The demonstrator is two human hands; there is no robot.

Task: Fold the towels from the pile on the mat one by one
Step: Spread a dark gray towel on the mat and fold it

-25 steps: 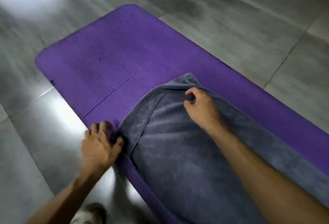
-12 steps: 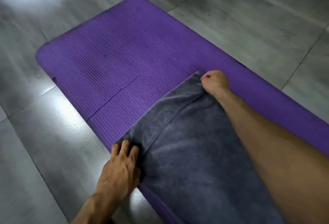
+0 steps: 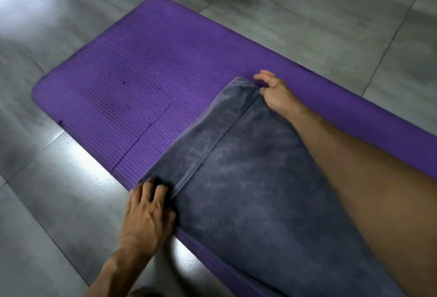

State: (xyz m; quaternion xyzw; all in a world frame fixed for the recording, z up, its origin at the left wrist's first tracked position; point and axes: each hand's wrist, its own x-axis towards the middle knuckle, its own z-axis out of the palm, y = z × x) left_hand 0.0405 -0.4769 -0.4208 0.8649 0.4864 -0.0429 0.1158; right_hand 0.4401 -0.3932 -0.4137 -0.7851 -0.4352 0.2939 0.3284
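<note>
Head view, single entry.

Item: dark grey terry towel (image 3: 260, 190), spread on the ribbed purple foam mat (image 3: 146, 79), over its near-right portion. A narrow band along the towel's far-left end shows a second layer set off by a straight edge line, so the cloth is doubled here with its edges a little out of line. No other towels or pile are in view.

Support: grey tiled floor (image 3: 307, 13), glossy, with bright glare patches at left.

Left hand (image 3: 146, 214): palm down at the near-left corner of the band, at the mat's edge, fingers spread and pressing flat on the cloth. Judged purpose: pinning this corner so the layers stay put.

Right hand (image 3: 275, 93): at the far corner of the same band, thumb and fingers closed in a pinch on the towel edge, other fingers curled loose. Judged purpose: tugging the corner taut to square it.

Change from half a second ago: the right hand was a tight fist over that corner; now its fingers are partly raised. The left hand has stayed on its corner. The band lies flatter and straighter.
</note>
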